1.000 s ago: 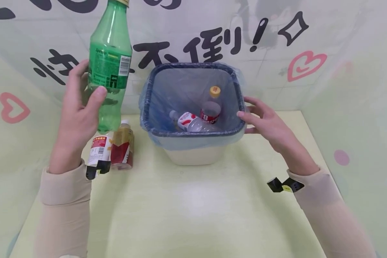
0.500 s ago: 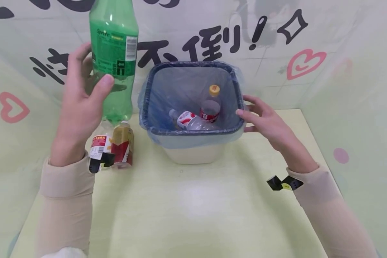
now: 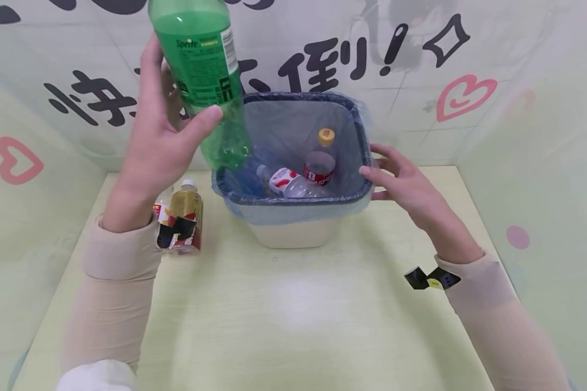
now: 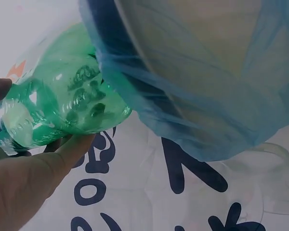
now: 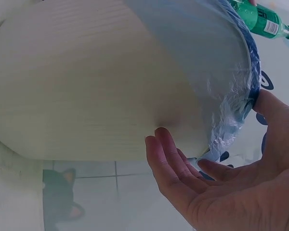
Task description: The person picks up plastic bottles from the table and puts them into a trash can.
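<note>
My left hand [image 3: 158, 141] grips a green Sprite bottle [image 3: 205, 68] around its lower half. The bottle is tilted, and its base hangs over the left rim of the trash bin [image 3: 293, 233]. Its cap is out of the head view but shows in the right wrist view. A translucent blue bag [image 3: 293, 213] lines the bin and folds over its rim. My right hand [image 3: 411, 187] holds the bin's right rim, thumb on top and fingers against the outside. Inside the bin lie a bottle with a yellow cap [image 3: 326, 137] and a clear bottle with a red-and-white label [image 3: 286, 179].
Left of the bin, an amber bottle with a red label [image 3: 187, 203] stands on the pale table [image 3: 293, 315]. Beside it another bottle [image 3: 162, 210] is partly hidden by my left wrist. A wall with black lettering [image 3: 318, 65] rises behind the bin.
My left hand has carried the Sprite bottle right, from above the standing bottles to the bin's left rim, tilting it on the way. The right hand stays on the rim.
</note>
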The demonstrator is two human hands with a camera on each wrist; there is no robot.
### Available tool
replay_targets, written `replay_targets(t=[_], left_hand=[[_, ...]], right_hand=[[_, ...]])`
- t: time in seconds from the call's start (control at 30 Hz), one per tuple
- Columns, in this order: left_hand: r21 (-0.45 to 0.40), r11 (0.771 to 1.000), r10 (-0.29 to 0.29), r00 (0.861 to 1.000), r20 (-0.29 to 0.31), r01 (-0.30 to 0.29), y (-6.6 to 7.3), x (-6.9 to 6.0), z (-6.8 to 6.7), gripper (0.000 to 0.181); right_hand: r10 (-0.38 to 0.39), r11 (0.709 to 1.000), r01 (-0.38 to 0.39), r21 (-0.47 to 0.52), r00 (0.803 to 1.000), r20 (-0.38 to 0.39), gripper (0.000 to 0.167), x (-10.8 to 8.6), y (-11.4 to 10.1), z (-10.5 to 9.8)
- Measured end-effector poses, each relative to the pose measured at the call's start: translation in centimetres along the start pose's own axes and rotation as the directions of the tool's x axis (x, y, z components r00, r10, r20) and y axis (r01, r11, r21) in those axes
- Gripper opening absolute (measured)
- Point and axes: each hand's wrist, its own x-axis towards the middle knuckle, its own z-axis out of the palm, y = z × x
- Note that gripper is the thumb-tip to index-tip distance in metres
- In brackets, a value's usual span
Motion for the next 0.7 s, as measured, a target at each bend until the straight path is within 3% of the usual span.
replay_targets(t=[0.13, 0.3, 0.47, 0.57, 0.7], left_hand=[[-0.016, 0.997, -0.076, 0.997, -0.002, 0.075, 0.1, -0.1, 0.2, 0.082], [0.041, 0.994, -0.105, 0.993, 0.048, 0.103, -0.1, -0.2, 0.4, 0.074], [0.092, 0.985, -0.154, 0.986, 0.064, 0.147, -0.5, -0.2, 0.8, 0.078], [0.220, 0.957, -0.211, 0.975, 0.070, 0.191, -0.8, -0.4, 0.8, 0.081], [0.386, 0.881, -0.322, 0.944, 0.067, 0.273, -1.4, -0.7, 0.6, 0.085]], right_hand=[[0.001, 1.000, -0.001, 0.003, 1.000, -0.002, 0.061, 0.0, 0.1, 0.0], [0.000, 1.000, 0.000, 0.009, 1.000, -0.005, 0.060, 0.0, 0.1, 0.1], [-0.005, 1.000, 0.005, 0.006, 1.000, 0.001, 0.060, 0.1, 0.1, 0.1], [-0.002, 1.000, 0.002, 0.002, 1.000, 0.002, 0.060, 0.1, 0.1, 0.0], [-0.001, 1.000, 0.001, 0.001, 1.000, -0.003, 0.060, 0.1, 0.0, 0.0]])
